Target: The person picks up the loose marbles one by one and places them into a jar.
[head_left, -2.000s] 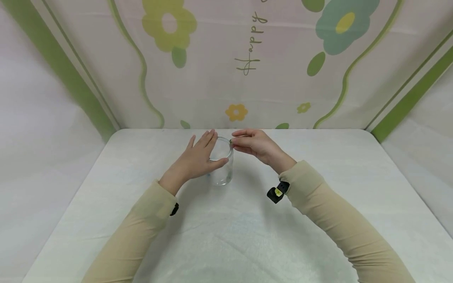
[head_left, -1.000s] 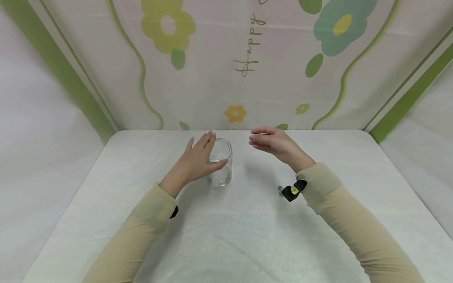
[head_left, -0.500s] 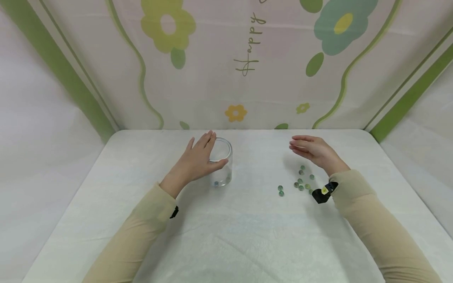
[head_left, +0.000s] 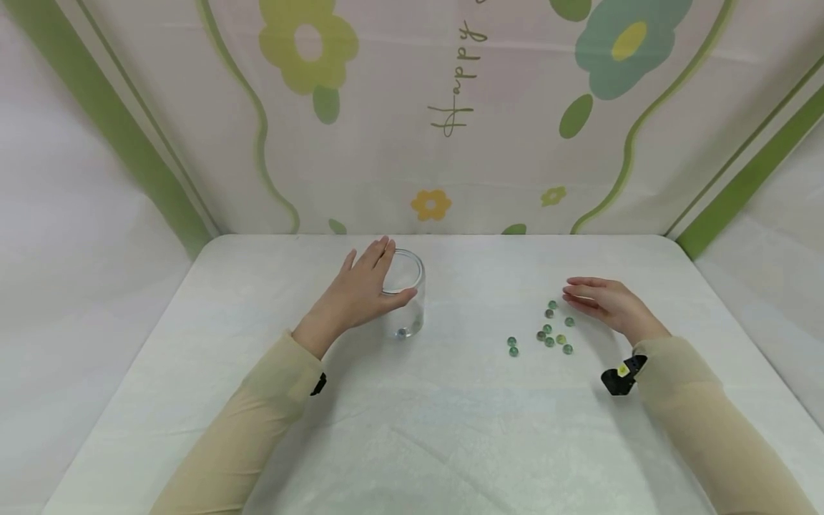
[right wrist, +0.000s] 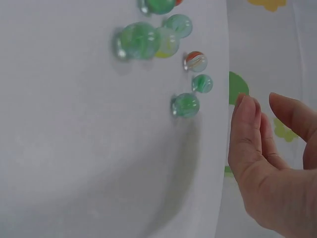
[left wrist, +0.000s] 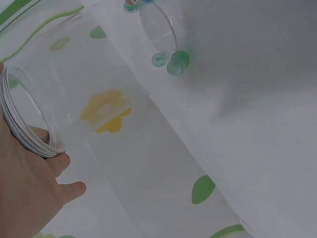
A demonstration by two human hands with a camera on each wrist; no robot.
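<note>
evidently the right hand (head_left: 611,304) is nearer the loose marbles (head_left: 549,342) and holds nothing, fingers loosely bent; they lie on the table (head_left: 463,429) near its fingertips, leftward and mostly closer to the body, round with no long axis, while the left hand (head_left: 354,295) grips the upright jar (head_left: 415,306), well apart to their left

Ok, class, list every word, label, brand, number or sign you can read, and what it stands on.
"Happy", sideways on the floral backdrop; writing after it is cut off at the top.
Yellow patch on the right wrist camera: any marking too small to read.
Glass jar, marbles: none visible.
</note>
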